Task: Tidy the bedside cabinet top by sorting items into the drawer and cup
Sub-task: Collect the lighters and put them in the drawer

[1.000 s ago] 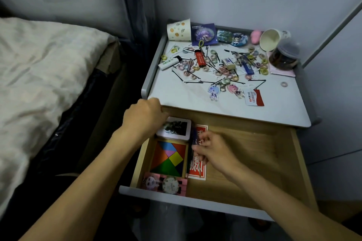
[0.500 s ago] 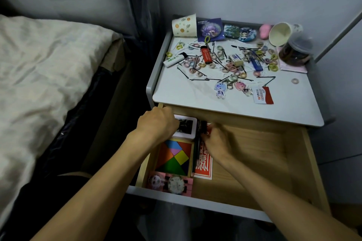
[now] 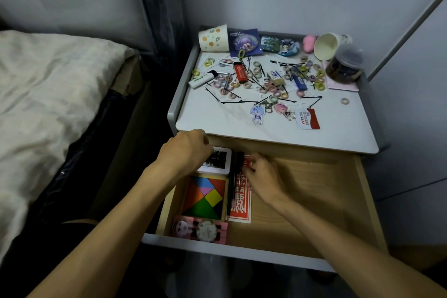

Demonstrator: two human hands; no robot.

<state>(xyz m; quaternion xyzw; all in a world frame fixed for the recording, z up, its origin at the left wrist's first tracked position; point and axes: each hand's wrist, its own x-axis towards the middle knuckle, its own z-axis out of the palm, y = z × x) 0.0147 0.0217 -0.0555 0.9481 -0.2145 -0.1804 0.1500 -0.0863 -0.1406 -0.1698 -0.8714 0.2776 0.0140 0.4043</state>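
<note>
Black pen (image 3: 232,185) lies front-to-back in drawer (image 3: 309,203) | right hand (image 3: 262,176) grip pinches its far end | left hand (image 3: 186,153) grips white box (image 3: 219,164)

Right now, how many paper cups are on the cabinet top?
2: the dotted cup at the back left corner, and the tipped cup at the back right, beside the jar.
</note>
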